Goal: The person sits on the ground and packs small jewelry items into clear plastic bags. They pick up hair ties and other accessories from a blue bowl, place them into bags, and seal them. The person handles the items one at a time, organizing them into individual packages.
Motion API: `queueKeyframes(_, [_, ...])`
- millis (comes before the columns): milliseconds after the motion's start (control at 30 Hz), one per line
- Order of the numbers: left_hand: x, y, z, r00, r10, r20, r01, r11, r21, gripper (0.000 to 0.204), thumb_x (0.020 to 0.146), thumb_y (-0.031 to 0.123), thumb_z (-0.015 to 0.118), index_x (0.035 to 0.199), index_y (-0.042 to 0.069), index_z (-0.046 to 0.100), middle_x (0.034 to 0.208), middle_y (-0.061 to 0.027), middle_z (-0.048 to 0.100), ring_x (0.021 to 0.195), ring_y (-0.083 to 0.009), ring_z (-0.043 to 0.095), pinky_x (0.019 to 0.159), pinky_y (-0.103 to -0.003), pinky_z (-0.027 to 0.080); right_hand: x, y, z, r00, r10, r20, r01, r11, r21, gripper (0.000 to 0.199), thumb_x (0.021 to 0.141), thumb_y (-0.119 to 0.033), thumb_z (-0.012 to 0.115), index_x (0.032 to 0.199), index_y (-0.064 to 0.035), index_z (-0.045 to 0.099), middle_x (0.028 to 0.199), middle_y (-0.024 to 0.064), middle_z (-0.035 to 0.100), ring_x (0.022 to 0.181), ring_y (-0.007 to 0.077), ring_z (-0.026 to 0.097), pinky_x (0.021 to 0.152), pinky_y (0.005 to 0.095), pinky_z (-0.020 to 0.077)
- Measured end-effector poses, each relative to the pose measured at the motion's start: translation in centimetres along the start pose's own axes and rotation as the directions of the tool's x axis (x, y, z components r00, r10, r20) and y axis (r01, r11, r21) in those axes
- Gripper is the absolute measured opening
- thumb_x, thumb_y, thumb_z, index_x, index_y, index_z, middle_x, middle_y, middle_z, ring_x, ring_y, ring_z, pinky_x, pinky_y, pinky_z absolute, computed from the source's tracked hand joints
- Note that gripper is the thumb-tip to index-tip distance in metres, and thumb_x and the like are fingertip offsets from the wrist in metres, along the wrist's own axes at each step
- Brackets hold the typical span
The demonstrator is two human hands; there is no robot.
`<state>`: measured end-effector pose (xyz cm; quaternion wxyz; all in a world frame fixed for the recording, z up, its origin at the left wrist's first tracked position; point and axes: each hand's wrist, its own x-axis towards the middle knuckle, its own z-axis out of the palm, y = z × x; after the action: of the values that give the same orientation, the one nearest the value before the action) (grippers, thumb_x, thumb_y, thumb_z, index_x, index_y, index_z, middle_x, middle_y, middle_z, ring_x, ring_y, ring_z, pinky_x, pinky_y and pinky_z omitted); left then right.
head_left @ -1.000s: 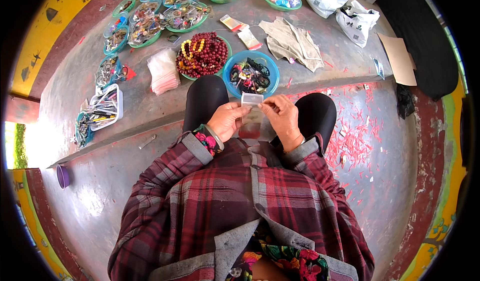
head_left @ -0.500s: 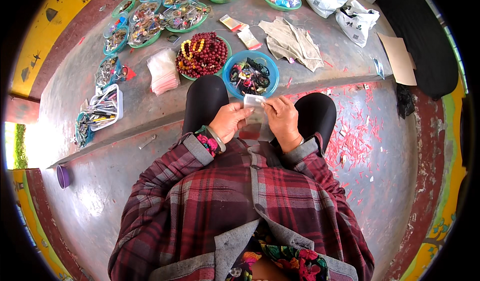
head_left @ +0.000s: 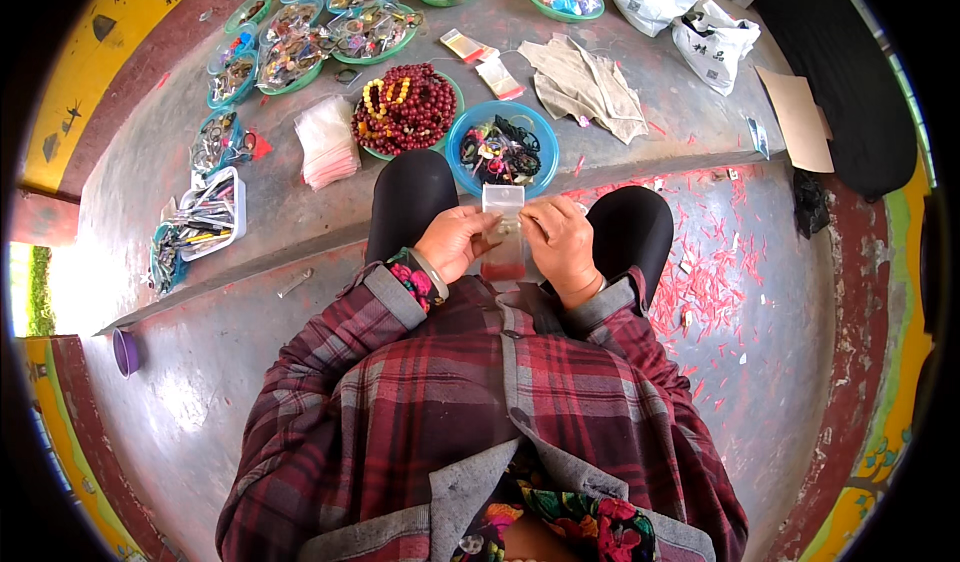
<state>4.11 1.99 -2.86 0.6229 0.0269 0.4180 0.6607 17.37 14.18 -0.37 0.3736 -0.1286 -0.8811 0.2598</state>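
Between my knees, a small clear plastic bag with a red lower band hangs upright, its pale flap standing up at the top. My left hand pinches the bag's left side with thumb and fingers. On the other side, the fingers of my right hand are pressed together at the bag's right edge, just below the flap; whether they hold anything besides the bag is too small to tell. Just beyond the hands stands a blue basin of dark cords and colourful small pieces.
Dark red bead strings fill a bowl beside a stack of clear bags. Several trinket bowls stand far left, with a white tool basket nearer. Beige cloth lies ahead; red scraps litter the floor right.
The pale flap, folded over toward my right hand before, now stands upright and flat. My right hand has shifted slightly down and left along the bag's edge.
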Motion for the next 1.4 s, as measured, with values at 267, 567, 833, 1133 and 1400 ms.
queueKeyframes(267, [-0.4,0.7,-0.1,0.995,0.024,0.094,-0.009,0.988,-0.157,0.025,0.088,0.009,0.053,0.11,-0.001,0.053,0.108,-0.0089,0.059,0.098,-0.0177,0.059,0.087,-0.032,0.05,0.4,0.1,-0.4,0.977,0.133,0.165,-0.176,0.944,0.278,0.013,0.073,-0.003,0.063,0.085,-0.0058,0.06,0.083,0.0071,0.063,0.078,0.0283,0.058,0.07,0.0367,0.047])
queueKeyframes(567, [-0.9,1.0,0.8,0.999,0.02,0.033,-0.017,0.997,-0.081,0.025,0.088,0.017,0.057,0.107,0.0,0.055,0.103,-0.008,0.061,0.094,-0.0163,0.06,0.084,-0.03,0.05,0.6,0.3,-0.5,0.988,-0.041,0.148,-0.006,0.952,0.305,0.009,0.072,-0.008,0.068,0.077,-0.0045,0.062,0.075,0.0068,0.062,0.074,0.0261,0.057,0.065,0.0336,0.0458])
queueKeyframes(833, [-0.9,0.3,1.0,0.997,0.073,0.039,-0.078,0.989,0.126,0.019,0.088,0.009,0.057,0.105,0.0,0.058,0.096,-0.0042,0.062,0.086,-0.012,0.061,0.08,-0.026,0.051,0.0,0.7,-0.1,0.829,0.533,0.172,-0.56,0.782,0.275,0.017,0.074,-0.014,0.071,0.073,-0.0004,0.06,0.067,0.0073,0.057,0.06,0.0139,0.052,0.056,0.0284,0.0428])
queueKeyframes(1133, [-0.5,-0.1,0.9,0.997,0.074,0.022,-0.077,0.984,0.158,0.021,0.089,0.01,0.057,0.106,-0.001,0.057,0.098,-0.0042,0.062,0.087,-0.0118,0.061,0.079,-0.028,0.051,0.0,0.8,0.2,0.989,0.148,-0.01,-0.147,0.988,0.041,0.009,0.073,-0.007,0.068,0.076,-0.0021,0.061,0.069,0.0084,0.058,0.063,0.0237,0.057,0.057,0.0326,0.0452])
queueKeyframes(1400, [-1.0,0.5,1.3,0.999,0.024,0.028,-0.024,1.0,0.011,0.018,0.089,0.011,0.055,0.104,0.001,0.057,0.098,-0.0049,0.063,0.089,-0.0134,0.061,0.081,-0.028,0.051,0.4,-0.5,-0.3,0.985,-0.169,-0.047,0.159,0.973,-0.167,0.01,0.071,-0.004,0.064,0.081,-0.0059,0.061,0.078,0.0063,0.059,0.068,0.026,0.056,0.061,0.0349,0.0465])
